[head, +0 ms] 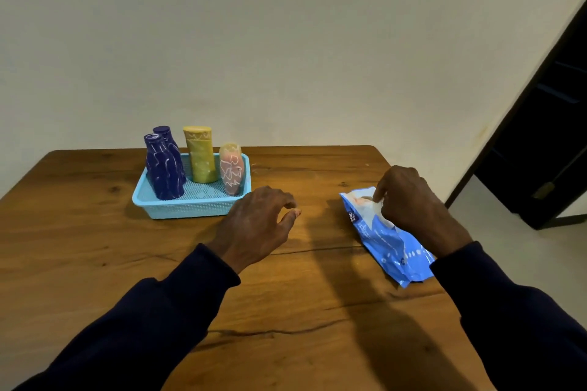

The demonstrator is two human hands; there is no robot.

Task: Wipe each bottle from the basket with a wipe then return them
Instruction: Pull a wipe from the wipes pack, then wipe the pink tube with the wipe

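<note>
I see only the cap and a sliver of the rear blue bottle [162, 132] behind the front blue bottle [163, 168]. My right hand [413, 203] covers the wipes pack [390, 251] opening, so whether it pinches anything I can't tell. The pack's print is too small to read.

bottles [200, 159] in basket [190, 208], wipes pack [386, 238] right

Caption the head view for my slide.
Right hand pinches at the wipe pack; four bottles stand in the basket.

A plain home room — wooden table [286, 279], bare cream wall [286, 41], dark doorway [546, 136].
</note>
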